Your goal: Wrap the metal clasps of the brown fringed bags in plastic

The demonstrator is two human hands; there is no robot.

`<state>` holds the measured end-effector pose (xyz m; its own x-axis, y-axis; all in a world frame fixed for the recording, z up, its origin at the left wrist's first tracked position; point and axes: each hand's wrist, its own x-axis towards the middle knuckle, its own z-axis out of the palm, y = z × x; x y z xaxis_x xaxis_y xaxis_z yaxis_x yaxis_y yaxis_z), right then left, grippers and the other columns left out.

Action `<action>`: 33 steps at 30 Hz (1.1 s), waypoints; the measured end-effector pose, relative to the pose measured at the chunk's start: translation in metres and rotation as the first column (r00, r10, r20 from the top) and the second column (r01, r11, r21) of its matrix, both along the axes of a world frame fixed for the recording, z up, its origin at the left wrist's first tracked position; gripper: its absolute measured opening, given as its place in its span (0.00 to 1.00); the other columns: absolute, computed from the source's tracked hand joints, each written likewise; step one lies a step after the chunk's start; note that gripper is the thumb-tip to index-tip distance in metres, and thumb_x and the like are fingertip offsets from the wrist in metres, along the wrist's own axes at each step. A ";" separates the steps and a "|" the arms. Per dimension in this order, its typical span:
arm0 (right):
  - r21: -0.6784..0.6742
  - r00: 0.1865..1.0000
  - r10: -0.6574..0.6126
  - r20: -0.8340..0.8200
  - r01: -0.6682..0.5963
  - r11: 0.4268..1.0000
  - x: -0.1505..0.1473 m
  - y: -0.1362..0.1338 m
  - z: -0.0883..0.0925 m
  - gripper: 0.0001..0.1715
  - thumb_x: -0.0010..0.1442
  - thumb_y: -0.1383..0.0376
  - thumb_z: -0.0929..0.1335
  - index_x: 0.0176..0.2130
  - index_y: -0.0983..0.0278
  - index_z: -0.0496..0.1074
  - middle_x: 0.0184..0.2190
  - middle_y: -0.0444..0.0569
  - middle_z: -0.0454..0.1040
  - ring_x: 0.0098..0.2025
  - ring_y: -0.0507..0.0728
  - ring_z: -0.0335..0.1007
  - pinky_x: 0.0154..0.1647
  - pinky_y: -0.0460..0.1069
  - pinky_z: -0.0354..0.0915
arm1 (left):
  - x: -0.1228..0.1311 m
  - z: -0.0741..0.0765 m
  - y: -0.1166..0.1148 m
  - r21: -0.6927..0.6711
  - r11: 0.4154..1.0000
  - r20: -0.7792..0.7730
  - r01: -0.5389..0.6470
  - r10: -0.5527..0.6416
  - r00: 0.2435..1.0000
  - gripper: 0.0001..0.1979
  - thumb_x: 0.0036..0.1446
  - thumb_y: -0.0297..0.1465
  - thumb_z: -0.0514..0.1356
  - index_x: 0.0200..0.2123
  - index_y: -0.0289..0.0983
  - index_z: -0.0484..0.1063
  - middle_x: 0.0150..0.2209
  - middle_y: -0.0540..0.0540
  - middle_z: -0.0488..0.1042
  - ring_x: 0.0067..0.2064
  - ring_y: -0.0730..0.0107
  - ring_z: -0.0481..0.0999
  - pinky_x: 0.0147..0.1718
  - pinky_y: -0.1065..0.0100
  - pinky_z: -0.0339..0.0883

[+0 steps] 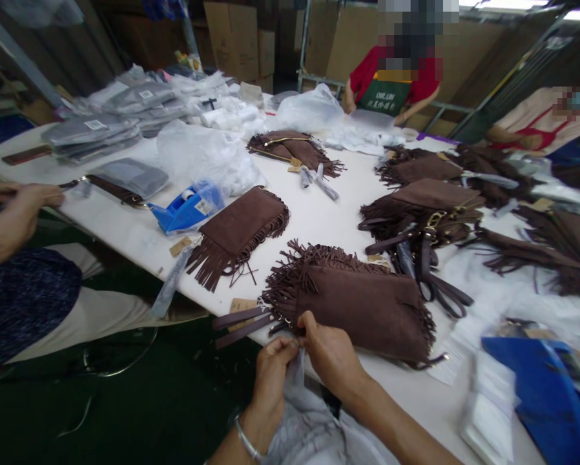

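Note:
At the table's front edge my left hand [272,374], with a bracelet on the wrist, is closed in a pinch. My right hand [332,356] pinches right beside it, fingertips nearly meeting. A thin translucent plastic piece [296,378] hangs from between them; its upper end is hidden by the fingers. Just beyond lies a brown fringed bag [362,303], flat on the table. Its strap [244,325] and a cardboard tag [241,305] stick out to the left of my hands. A second fringed bag [241,223] lies further left, with a plastic-wrapped strap [172,281] hanging over the edge.
A blue tape dispenser [188,206] stands left on the white table [319,213]. More fringed bags [425,200] lie right and behind. Packed bags [96,132] are piled at far left. A blue bin [537,387] sits at right. Co-workers surround the table; one's hand [28,206] holds a strap.

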<state>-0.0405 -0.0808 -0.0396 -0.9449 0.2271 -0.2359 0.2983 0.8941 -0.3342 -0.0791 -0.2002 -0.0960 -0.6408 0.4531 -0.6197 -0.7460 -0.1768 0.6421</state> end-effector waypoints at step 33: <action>-0.867 0.689 -0.722 0.064 0.397 0.301 0.037 -0.031 -0.056 0.21 0.55 0.48 0.67 0.30 0.65 0.72 0.18 0.40 0.64 0.20 0.49 0.56 0.20 0.43 0.54 | 0.014 0.008 0.005 -0.112 0.990 -0.182 -0.086 0.065 0.981 0.12 0.42 0.35 0.68 0.28 0.33 0.76 0.27 0.46 0.75 0.31 0.70 0.71 0.32 0.71 0.63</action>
<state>-0.0034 -0.1116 -0.0956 -0.7040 0.6036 -0.3742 0.3575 -0.1541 -0.9211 -0.0648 -0.1950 -0.0882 -0.7752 0.3288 -0.5394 -0.6053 -0.1424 0.7831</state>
